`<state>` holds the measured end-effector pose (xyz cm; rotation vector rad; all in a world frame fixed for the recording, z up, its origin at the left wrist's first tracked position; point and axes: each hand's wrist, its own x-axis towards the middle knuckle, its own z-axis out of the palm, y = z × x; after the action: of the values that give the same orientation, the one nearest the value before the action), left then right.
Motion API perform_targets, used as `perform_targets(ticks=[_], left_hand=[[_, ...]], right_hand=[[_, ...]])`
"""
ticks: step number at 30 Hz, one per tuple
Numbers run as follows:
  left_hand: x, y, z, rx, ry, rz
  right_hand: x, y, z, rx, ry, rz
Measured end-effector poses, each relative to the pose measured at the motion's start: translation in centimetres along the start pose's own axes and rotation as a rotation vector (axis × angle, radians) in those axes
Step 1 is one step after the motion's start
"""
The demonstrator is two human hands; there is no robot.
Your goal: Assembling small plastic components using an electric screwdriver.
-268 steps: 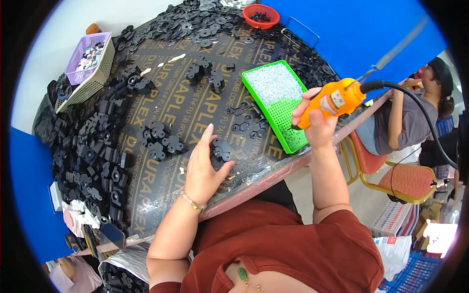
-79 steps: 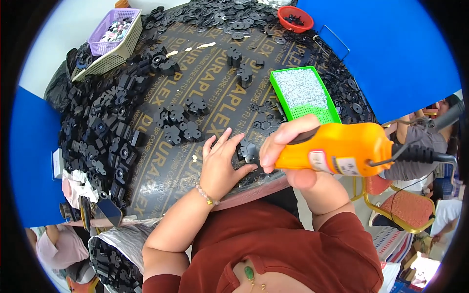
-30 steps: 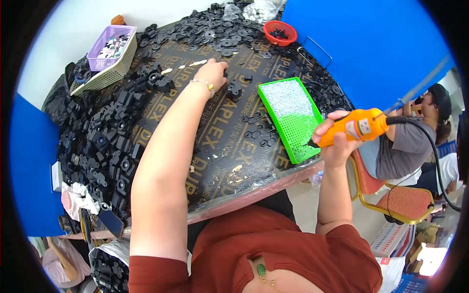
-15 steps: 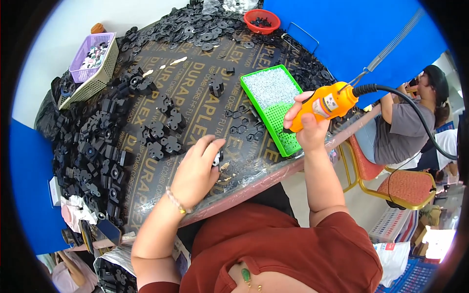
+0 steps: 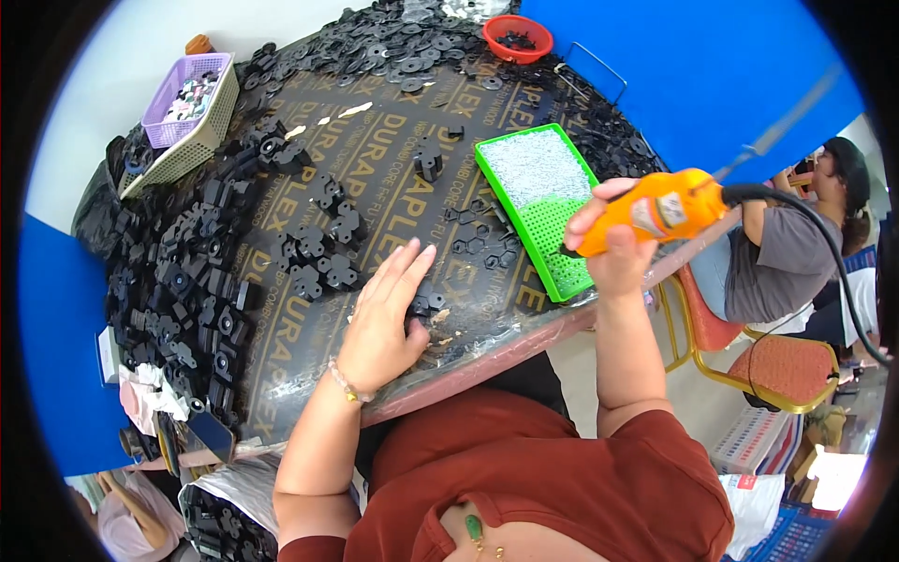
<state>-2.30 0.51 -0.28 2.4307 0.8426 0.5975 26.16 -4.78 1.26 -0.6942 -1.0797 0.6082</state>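
My right hand (image 5: 620, 255) grips an orange electric screwdriver (image 5: 670, 208), its dark tip pointing left over the near edge of a green tray (image 5: 541, 260). Small silvery pieces, likely screws, fill the far part of that tray; its perforated green bottom shows nearer me. My left hand (image 5: 382, 323) lies with fingers stretched out above the table, holding nothing I can see. Close by its thumb sits a small black plastic part (image 5: 429, 303), partly hidden by the hand. Thin black hexagonal frames (image 5: 479, 245) lie between my left hand and the tray.
Black plastic parts (image 5: 178, 290) are heaped along the left, and black discs (image 5: 393, 51) at the back. A red bowl (image 5: 518, 39) and a purple basket (image 5: 178, 101) stand at the far side. A coiled cord (image 5: 796, 117) hangs above the screwdriver. Other people sit nearby.
The fingers of my left hand have straightened and come away from the small black part. My right hand has shifted a little to the right with the screwdriver. The whole view has shifted slightly.
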Motion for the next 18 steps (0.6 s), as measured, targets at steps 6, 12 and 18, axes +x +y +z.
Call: perform_targets(ticks=[6, 12, 18], left_hand=[[-0.5, 0.7, 1.5, 0.188, 0.141, -0.259], [-0.8, -0.5, 2.3, -0.179, 0.222, -0.112], [-1.1, -1.5, 3.3, -0.340, 0.246, -0.208]], right_hand=[[0.4, -2.1, 3.6, -0.001, -0.126, -0.072], [0.7, -0.1, 9.2, 0.264, -0.275, 0.127], [1.5, 2.5, 12.5, 0.238, -0.290, 0.134]])
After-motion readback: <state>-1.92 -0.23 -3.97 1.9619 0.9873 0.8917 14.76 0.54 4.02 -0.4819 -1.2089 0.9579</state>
